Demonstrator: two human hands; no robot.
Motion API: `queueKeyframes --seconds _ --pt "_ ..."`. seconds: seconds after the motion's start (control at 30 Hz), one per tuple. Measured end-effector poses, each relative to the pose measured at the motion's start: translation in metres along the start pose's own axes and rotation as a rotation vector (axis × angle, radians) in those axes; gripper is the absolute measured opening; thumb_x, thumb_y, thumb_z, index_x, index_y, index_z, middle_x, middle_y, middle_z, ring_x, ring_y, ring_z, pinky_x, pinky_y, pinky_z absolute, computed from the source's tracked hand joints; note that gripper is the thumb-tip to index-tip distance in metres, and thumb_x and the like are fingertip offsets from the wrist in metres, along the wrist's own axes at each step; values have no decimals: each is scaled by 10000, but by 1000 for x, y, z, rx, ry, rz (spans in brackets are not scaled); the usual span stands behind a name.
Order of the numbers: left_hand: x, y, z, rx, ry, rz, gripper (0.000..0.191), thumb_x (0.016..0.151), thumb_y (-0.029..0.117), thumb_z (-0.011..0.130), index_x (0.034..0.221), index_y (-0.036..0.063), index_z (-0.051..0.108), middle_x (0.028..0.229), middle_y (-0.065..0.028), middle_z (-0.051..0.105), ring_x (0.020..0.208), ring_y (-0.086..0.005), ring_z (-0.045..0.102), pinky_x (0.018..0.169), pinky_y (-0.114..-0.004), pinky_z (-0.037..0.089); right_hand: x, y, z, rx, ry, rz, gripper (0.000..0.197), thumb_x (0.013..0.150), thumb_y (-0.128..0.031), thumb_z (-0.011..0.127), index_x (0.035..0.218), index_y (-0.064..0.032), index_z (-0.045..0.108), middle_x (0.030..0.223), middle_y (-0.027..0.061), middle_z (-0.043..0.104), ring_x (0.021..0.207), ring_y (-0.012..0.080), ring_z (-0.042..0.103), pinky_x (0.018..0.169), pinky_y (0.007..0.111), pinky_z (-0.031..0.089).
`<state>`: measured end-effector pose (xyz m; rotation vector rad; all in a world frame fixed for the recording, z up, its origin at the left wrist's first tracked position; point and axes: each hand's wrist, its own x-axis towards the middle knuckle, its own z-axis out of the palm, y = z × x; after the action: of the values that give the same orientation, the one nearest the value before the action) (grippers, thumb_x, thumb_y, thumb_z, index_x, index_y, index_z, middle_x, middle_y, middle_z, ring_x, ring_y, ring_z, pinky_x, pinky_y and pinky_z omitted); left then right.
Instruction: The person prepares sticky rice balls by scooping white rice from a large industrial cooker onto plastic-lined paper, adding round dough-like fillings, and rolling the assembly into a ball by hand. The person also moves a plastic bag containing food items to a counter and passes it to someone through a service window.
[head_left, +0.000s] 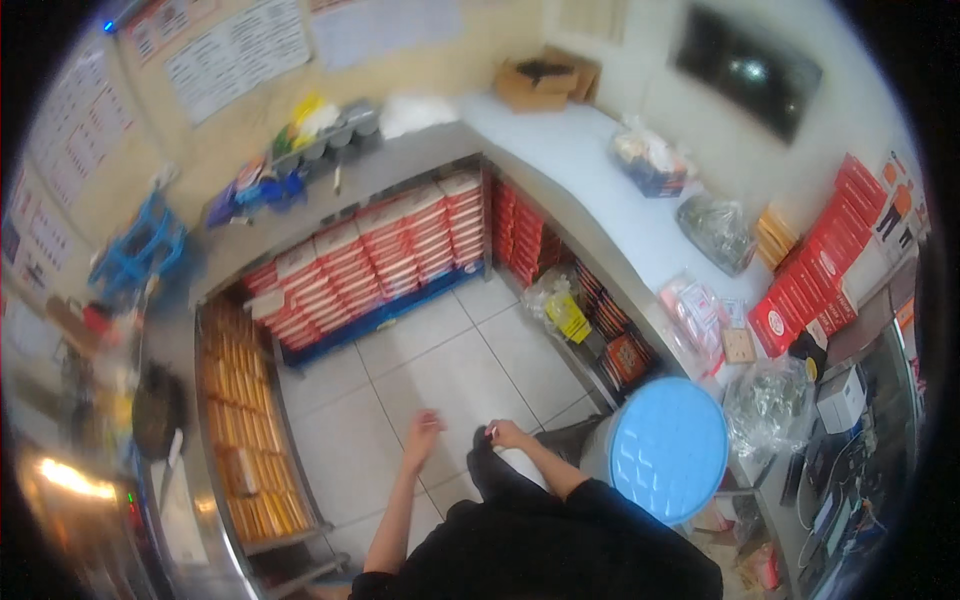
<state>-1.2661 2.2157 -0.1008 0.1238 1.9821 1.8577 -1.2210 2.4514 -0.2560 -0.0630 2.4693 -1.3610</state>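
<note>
Both of my hands are in front of my body, low over the tiled floor (420, 382). My left hand (426, 435) is blurred, with its fingers partly curled; whether anything is in it cannot be made out. My right hand (510, 434) is bent with thumb and fingers close together beside a black shoe or trouser leg (482, 457), and a small pale thing may show at its fingertips. A white rounded thing (523, 463) lies just under my right forearm. To the right stands a round bin with a light blue lid (667, 450).
Stacked red and white pizza boxes (375, 251) fill the shelf ahead; folded cardboard (247, 420) fills the left one. A white counter (600, 202) with plastic bags and red boxes (802, 292) runs along the right. A knife (172, 454) lies on the left counter.
</note>
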Motion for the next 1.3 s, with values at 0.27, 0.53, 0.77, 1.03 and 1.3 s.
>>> queueKeyframes --seconds 0.27,0.53,0.77,1.03,1.3 --pt "109 286 167 635 -816 466 337 921 360 469 972 27 484 912 -129 584 852 -275 585 727 -333 447 209 -35 -320 -627 255 328 277 709 -176 578 954 -77 659 995 174 636 933 331 602 805 421 475" --pt "262 399 216 226 -1728 127 552 959 403 372 1275 -47 428 1070 -190 575 1018 -247 549 853 -324 406 192 -28 -641 130 705 634 282 731 -234 630 963 -74 642 865 116 653 790 230 628 708 393 515" --pt "369 419 234 264 -2098 -238 603 954 468 332 1328 -6 355 1219 -153 478 1085 -212 468 884 -315 394 151 30 -751 1409 1845 -48 249 793 -234 604 967 -63 554 753 56 574 537 201 554 551 299 487" --pt "558 275 329 385 -1986 306 302 903 270 539 1057 17 481 950 -74 543 845 -149 547 754 -280 454 130 143 -605 -188 1646 847 236 747 -90 547 978 -46 538 932 166 566 869 330 553 738 421 452" --pt "837 195 373 677 -497 599 334 835 115 530 1128 -21 444 1111 -193 500 1058 -334 491 936 -397 369 138 128 -575 -542 1581 1064 163 782 -118 486 931 -59 516 897 118 533 853 289 514 740 412 385"
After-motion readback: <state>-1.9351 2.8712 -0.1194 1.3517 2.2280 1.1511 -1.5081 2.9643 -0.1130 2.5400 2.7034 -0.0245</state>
